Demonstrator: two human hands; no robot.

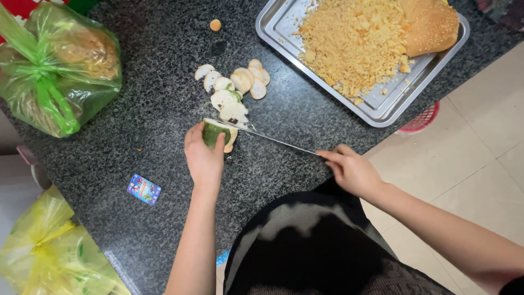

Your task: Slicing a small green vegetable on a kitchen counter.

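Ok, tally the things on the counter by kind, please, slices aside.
Plastic bags: 2, green, yellow
Trays: 1
Bread loaves: 1
Knives: 1
Vegetable: 1
Cards: 1
Total: 7

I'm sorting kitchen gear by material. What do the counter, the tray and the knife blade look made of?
Counter: polished speckled dark stone, probably granite. Tray: shiny silver metal, likely stainless steel, with a rolled rim. Knife in the right hand: thin bright metal blade.
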